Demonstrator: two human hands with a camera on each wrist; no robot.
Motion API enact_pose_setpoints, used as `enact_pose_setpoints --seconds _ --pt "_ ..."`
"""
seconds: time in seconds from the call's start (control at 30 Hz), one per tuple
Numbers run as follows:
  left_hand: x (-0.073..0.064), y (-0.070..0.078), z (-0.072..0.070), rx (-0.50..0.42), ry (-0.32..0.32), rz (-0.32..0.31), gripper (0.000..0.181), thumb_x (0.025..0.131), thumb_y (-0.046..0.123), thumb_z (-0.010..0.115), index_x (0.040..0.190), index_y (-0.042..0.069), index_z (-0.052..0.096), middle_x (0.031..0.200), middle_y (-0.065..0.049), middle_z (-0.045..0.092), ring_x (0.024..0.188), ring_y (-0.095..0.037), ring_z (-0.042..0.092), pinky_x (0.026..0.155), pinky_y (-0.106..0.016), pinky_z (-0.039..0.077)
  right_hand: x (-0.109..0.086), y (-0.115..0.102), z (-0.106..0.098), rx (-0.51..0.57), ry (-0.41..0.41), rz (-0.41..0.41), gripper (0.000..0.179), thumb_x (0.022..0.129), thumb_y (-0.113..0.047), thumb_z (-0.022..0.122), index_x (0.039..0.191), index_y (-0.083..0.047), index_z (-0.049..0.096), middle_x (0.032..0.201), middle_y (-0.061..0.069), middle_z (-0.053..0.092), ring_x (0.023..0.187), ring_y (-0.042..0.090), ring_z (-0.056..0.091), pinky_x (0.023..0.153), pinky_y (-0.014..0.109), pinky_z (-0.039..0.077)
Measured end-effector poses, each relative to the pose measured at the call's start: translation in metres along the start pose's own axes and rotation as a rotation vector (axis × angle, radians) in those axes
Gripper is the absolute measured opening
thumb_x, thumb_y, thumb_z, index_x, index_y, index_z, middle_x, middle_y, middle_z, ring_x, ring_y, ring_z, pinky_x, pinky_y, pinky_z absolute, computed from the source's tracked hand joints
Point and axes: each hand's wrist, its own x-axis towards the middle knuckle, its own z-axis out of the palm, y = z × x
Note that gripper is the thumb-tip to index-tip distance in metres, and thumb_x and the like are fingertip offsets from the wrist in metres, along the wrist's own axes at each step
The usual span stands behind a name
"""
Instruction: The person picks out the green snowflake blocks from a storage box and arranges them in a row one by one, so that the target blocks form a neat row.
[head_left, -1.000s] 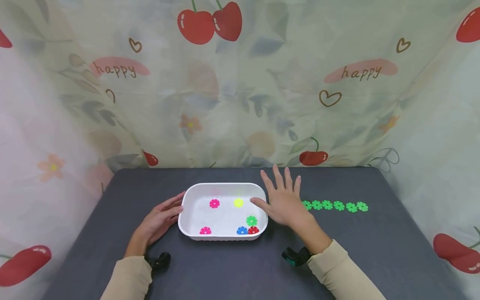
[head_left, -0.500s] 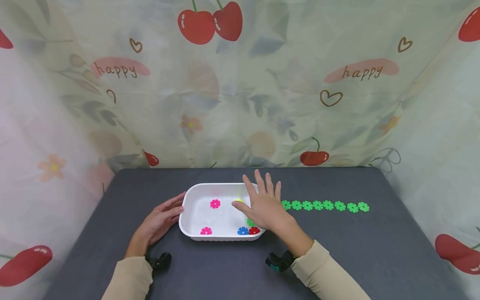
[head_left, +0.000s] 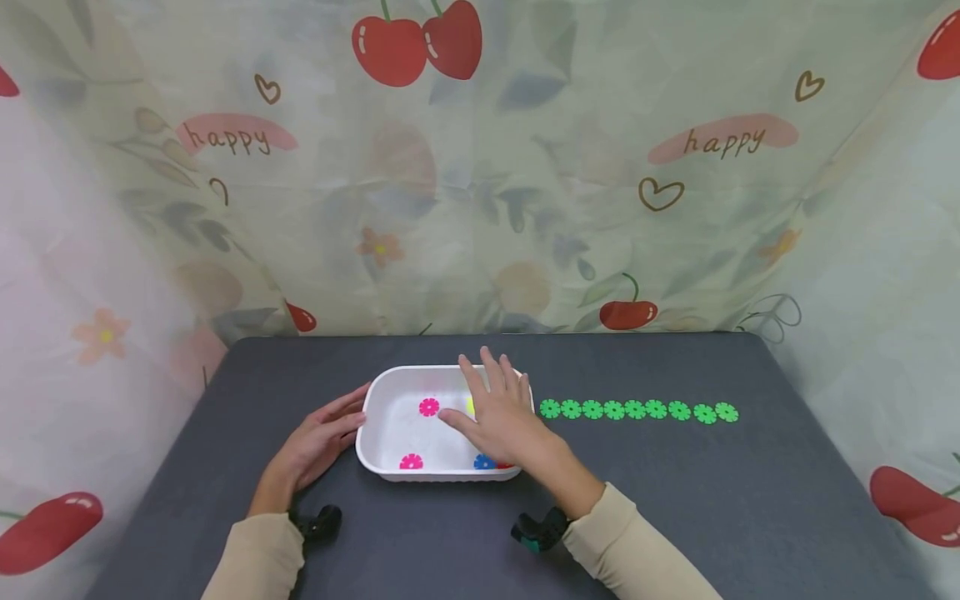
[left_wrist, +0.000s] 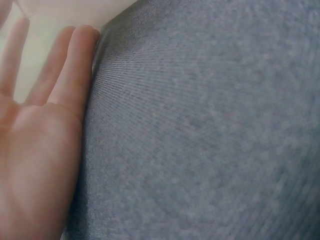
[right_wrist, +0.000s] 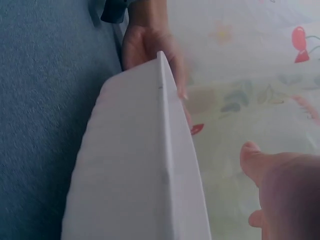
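A white tray (head_left: pixel 390 429) sits on the dark table, with flower-shaped discs inside. They include a pink disc (head_left: pixel 428 407), another pink disc (head_left: pixel 411 462) by the near wall and a blue disc (head_left: pixel 483 462). A yellow disc and a red disc are partly covered by my right hand. My left hand (head_left: pixel 318 446) rests against the tray's left end, fingers fairly straight and thumb at the rim; its palm (left_wrist: pixel 40 155) shows in the left wrist view. Over the tray's right part hovers my right hand (head_left: pixel 502 421), fingers spread, holding nothing.
To the right of the tray, several green flower-shaped discs (head_left: pixel 635 409) lie in a row on the dark table (head_left: pixel 675 492). A printed curtain (head_left: pixel 465 208) hangs behind the table and along both sides.
My right hand has moved left, from the tray's right edge to over its right part. More of the green row is uncovered, while the green disc in the tray is now hidden. My left hand stays put.
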Motion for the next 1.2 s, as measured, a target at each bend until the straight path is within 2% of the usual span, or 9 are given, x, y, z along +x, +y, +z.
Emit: enact_pose_setpoints --seconds 0.23,0.5,0.73,0.97,1.2 --pt "-0.001 0.001 0.0 0.011 0.007 -0.009 0.067 0.102 0.024 0.064 0.161 0.023 0.032 0.167 -0.009 0.032 0.136 -0.004 0.049 0.115 -0.028 0.045 0.002 -0.001 0.008 0.122 -0.085 0.007 0.084 0.097 -0.065 0.051 0.164 -0.026 0.02 0.174 0.009 0.007 0.158 0.043 0.008 0.125 0.068 0.015" --pt "-0.001 0.0 0.0 0.004 0.01 -0.015 0.067 0.102 0.024 0.064 0.161 0.023 0.032 0.168 -0.008 0.032 0.139 -0.007 0.047 0.113 -0.026 0.046 0.002 0.001 0.015 0.169 -0.192 0.018 0.082 0.099 -0.064 0.049 0.164 -0.025 0.02 0.173 0.011 0.008 0.155 0.048 0.018 0.121 0.066 0.028" --pt "-0.001 0.001 0.001 0.02 0.016 -0.025 0.068 0.101 0.027 0.065 0.161 0.024 0.032 0.168 -0.007 0.032 0.145 -0.013 0.042 0.121 -0.036 0.04 0.004 0.004 0.019 0.173 -0.262 0.014 0.082 0.099 -0.065 0.048 0.164 -0.024 0.02 0.173 0.012 0.009 0.156 0.044 0.018 0.124 0.063 0.025" --pt "-0.001 0.001 0.001 0.02 0.023 -0.027 0.07 0.1 0.028 0.066 0.161 0.024 0.033 0.167 -0.007 0.032 0.145 -0.014 0.043 0.122 -0.038 0.039 0.004 0.005 0.019 0.198 -0.282 0.015 0.081 0.098 -0.064 0.048 0.164 -0.023 0.023 0.172 0.013 0.012 0.152 0.049 0.024 0.122 0.062 0.03" --pt "0.0 0.001 0.002 0.022 0.026 -0.028 0.07 0.1 0.028 0.067 0.161 0.024 0.033 0.167 -0.007 0.032 0.145 -0.015 0.042 0.122 -0.038 0.039 0.006 0.008 0.013 0.291 -0.229 0.007 0.076 0.101 -0.057 0.049 0.162 -0.016 0.029 0.169 0.018 0.02 0.156 0.037 0.023 0.125 0.058 0.027"
